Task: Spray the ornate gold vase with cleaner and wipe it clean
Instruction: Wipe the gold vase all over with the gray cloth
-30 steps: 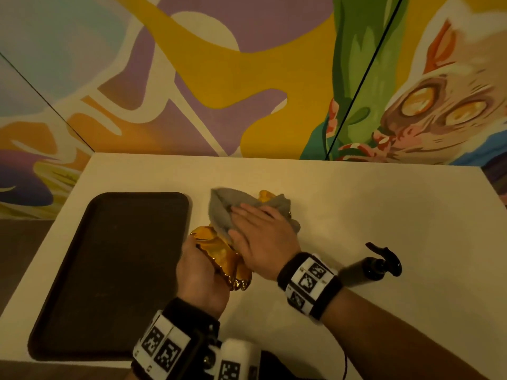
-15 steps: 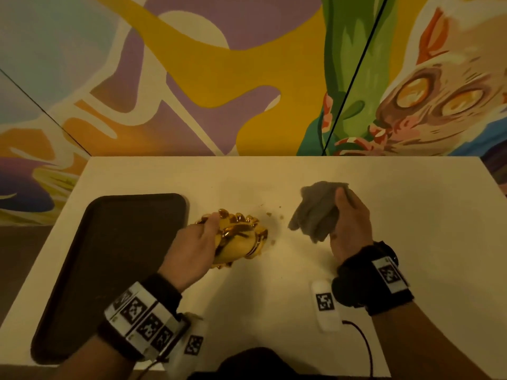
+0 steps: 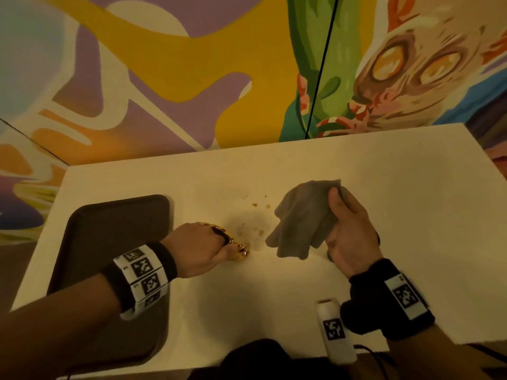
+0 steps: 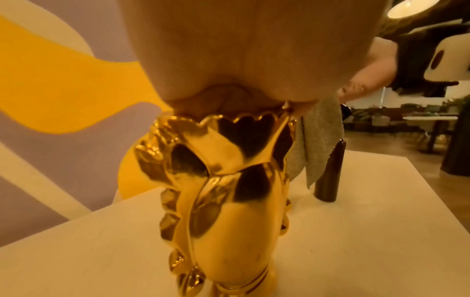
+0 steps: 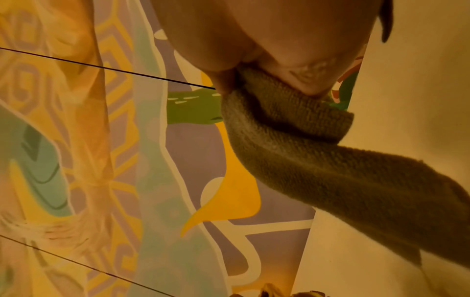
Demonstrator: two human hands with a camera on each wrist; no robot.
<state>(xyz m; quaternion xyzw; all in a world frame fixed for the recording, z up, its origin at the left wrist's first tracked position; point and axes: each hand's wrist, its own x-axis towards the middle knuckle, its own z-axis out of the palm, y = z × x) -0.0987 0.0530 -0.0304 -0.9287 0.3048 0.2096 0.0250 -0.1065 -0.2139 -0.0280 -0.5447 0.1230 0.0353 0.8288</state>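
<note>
The ornate gold vase (image 4: 229,201) stands upright on the white table (image 3: 411,187). My left hand (image 3: 216,242) grips its scalloped rim from above, so the head view shows only a sliver of the vase (image 3: 240,252). My right hand (image 3: 340,215) is to the right of it, raised off the table, holding a bunched grey cloth (image 3: 301,220) that hangs down clear of the vase. In the right wrist view the cloth (image 5: 305,150) is pinched between thumb and fingers. The dark spray bottle (image 4: 329,172) stands behind the cloth, mostly hidden by my right hand in the head view.
A dark brown tray (image 3: 109,242) lies at the left of the table, close to my left wrist. Brownish specks and a damp patch (image 3: 252,229) mark the table between vase and cloth. A painted wall runs along the far edge.
My right hand lifted the cloth off the vase and carried it to the right. My left hand turned the tilted vase upright and now holds it by the rim.
</note>
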